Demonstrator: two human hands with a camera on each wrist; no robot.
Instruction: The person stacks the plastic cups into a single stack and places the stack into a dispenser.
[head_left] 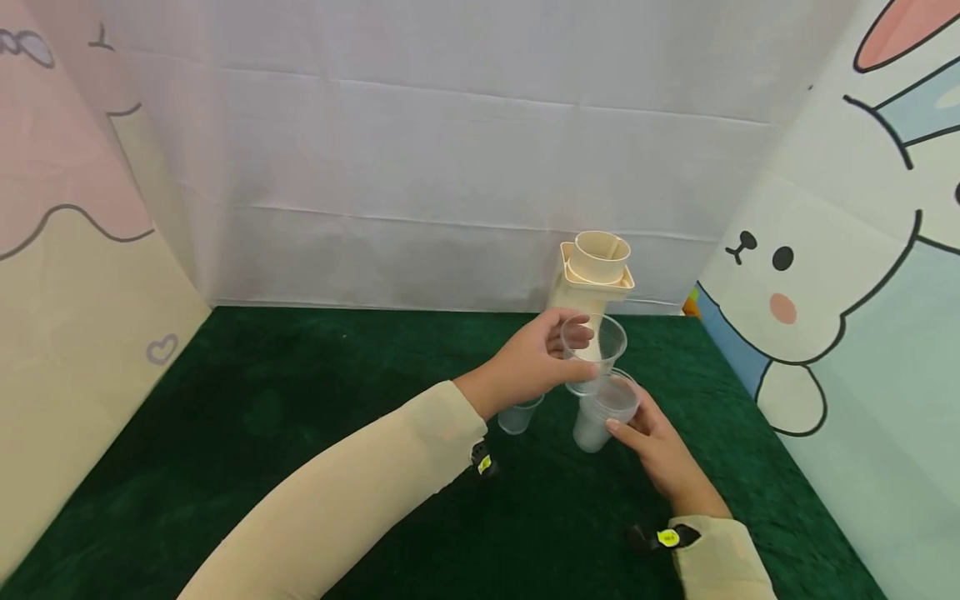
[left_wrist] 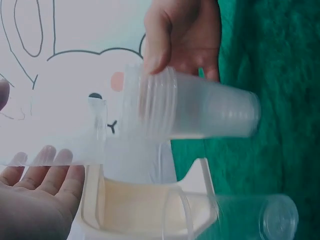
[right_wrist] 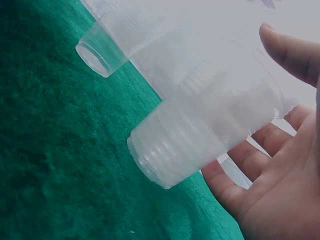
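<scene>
A clear plastic cup (head_left: 611,340) is held by my left hand (head_left: 536,354), thumb on the near side and fingers round the far side. In the left wrist view the same cup (left_wrist: 60,135) shows between thumb and fingers. Just below it, my right hand (head_left: 660,442) holds a stack of nested clear plastic cups (head_left: 596,421) near the rim. The stack's several rims show close together in the left wrist view. A separate clear cup (head_left: 516,418) stands on the green cloth, partly hidden behind my left wrist.
A cream-coloured plastic holder (head_left: 597,287) with a round tube on top stands at the back, behind my left hand. Green cloth (head_left: 285,417) covers the table. A white fabric wall (head_left: 450,167) rises at the back, with cartoon-printed panels (head_left: 847,333) at the sides.
</scene>
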